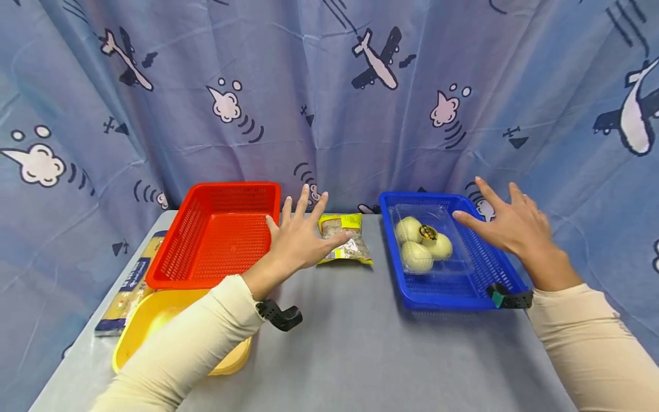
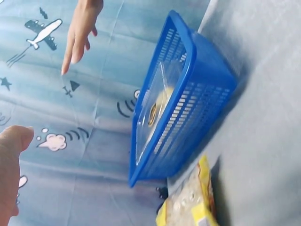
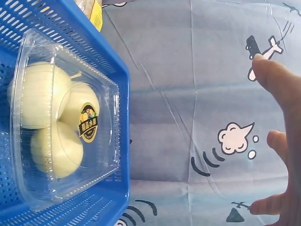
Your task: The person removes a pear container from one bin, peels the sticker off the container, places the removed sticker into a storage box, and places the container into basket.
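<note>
My left hand (image 1: 298, 232) hovers with fingers spread between the red basket (image 1: 218, 234) and a yellow snack packet (image 1: 344, 238), holding nothing. My right hand (image 1: 507, 220) is spread open above the right side of the blue basket (image 1: 453, 289), also empty. Inside that basket lies a clear plastic box (image 1: 429, 243) with three pale round fruits (image 3: 51, 122) and a dark sticker. In the left wrist view the blue basket (image 2: 188, 99) and the packet (image 2: 190, 202) show, with my thumb (image 2: 11, 160) at the left edge. In the right wrist view my fingers (image 3: 282, 94) stand straight.
A yellow bowl (image 1: 149, 320) sits at the front left under my left forearm, with a long pasta packet (image 1: 128, 283) beside it. A blue curtain (image 1: 329, 86) printed with planes and clouds closes the back and sides. The table (image 1: 360, 355) has a grey cloth.
</note>
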Demonstrator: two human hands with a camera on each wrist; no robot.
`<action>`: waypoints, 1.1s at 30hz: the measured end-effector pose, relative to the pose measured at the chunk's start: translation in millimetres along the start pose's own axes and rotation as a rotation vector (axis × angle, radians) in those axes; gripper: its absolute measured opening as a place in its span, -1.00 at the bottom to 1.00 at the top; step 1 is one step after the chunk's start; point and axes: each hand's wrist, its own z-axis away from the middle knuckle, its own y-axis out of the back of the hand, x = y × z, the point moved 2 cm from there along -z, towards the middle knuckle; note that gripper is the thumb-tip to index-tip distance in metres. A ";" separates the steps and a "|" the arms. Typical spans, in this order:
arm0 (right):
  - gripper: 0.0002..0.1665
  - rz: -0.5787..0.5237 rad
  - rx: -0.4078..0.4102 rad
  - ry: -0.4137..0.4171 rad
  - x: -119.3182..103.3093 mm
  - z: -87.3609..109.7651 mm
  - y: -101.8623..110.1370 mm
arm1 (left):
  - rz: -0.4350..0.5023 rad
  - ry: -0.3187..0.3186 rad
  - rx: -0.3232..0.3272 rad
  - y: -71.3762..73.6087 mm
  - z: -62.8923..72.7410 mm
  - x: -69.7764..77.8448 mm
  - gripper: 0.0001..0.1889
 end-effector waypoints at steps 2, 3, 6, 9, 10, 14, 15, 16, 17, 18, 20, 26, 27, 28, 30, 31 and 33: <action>0.10 -0.002 0.001 -0.006 2.6 -0.6 -1.9 | 0.000 -0.008 0.008 -4.5 -0.8 4.8 -0.01; 0.10 -0.006 0.001 -0.009 3.7 -0.8 -3.1 | 0.003 -0.010 0.009 -6.7 -0.9 6.8 -0.02; 0.11 -0.014 -0.001 -0.016 7.4 -1.0 -6.2 | 0.005 -0.013 -0.004 -12.7 -0.9 12.7 -0.01; 0.13 -0.022 -0.006 -0.028 10.3 -0.9 -9.0 | 0.020 -0.017 -0.017 -18.5 -0.4 17.4 -0.01; 0.13 -0.023 -0.007 -0.030 11.1 -1.1 -9.7 | 0.026 -0.018 -0.023 -20.2 -0.2 19.1 -0.01; 0.14 -0.027 -0.007 -0.041 13.4 -1.8 -12.1 | 0.056 -0.029 -0.029 -27.8 -0.1 27.6 -0.01; 0.14 -0.030 -0.007 -0.041 14.0 -1.8 -12.8 | 0.060 -0.032 -0.031 -30.0 -0.1 30.2 -0.01; 0.14 -0.034 -0.007 -0.041 14.7 -1.8 -13.4 | 0.063 -0.037 -0.035 -32.0 0.1 32.9 -0.01; 0.14 -0.037 -0.010 -0.041 15.4 -1.7 -13.9 | 0.064 -0.043 -0.035 -34.3 0.0 35.8 0.00; 0.13 -0.041 -0.011 -0.042 16.2 -1.7 -14.3 | 0.062 -0.048 -0.038 -36.7 0.1 38.6 0.00; 0.13 -0.045 -0.015 -0.040 17.2 -2.6 -15.5 | 0.059 -0.063 -0.040 -41.6 0.4 43.7 0.00; 0.13 -0.053 -0.019 -0.036 19.7 -4.0 -17.5 | 0.077 -0.093 -0.046 -55.8 2.6 55.9 0.01; 0.13 -0.055 -0.020 -0.035 20.0 -4.0 -17.8 | 0.087 -0.095 -0.050 -57.9 3.3 57.5 0.00; 0.13 -0.055 -0.019 -0.033 20.1 -4.1 -18.2 | 0.094 -0.098 -0.054 -60.0 3.8 58.9 0.00; 0.14 -0.057 -0.018 -0.032 20.4 -4.1 -19.2 | 0.106 -0.105 -0.063 -63.9 4.9 61.8 0.00; 0.14 -0.059 -0.016 -0.033 20.7 -4.1 -19.9 | 0.113 -0.110 -0.064 -66.1 5.2 63.0 0.00; 0.14 -0.065 -0.013 -0.034 21.3 -4.2 -21.5 | 0.118 -0.117 -0.062 -70.1 5.5 65.3 -0.01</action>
